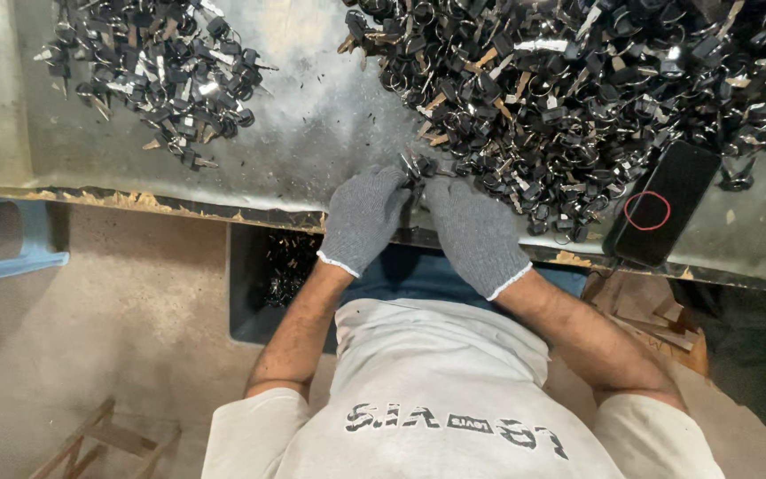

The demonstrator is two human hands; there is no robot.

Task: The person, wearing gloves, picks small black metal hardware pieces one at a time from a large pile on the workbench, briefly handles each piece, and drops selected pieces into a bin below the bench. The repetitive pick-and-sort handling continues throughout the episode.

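Note:
Both hands wear grey knit gloves and meet at the near edge of a worn metal table [312, 133]. My left hand [361, 217] and my right hand [476, 232] are closed fingertip to fingertip on a small black and metal key-like part [418, 165]. That part lies at the near edge of a large heap of similar black, silver and tan parts [578, 80], which fills the table's right side. A smaller heap of the same parts [157, 75] lies at the far left, apart from both hands.
A black phone [665, 204] lies on the table right of my right hand, beside the big heap. Below the table edge a dark bin [268, 275] holds several parts. A pale blue stool [19, 244] stands left; wooden pieces [658, 319] lie right.

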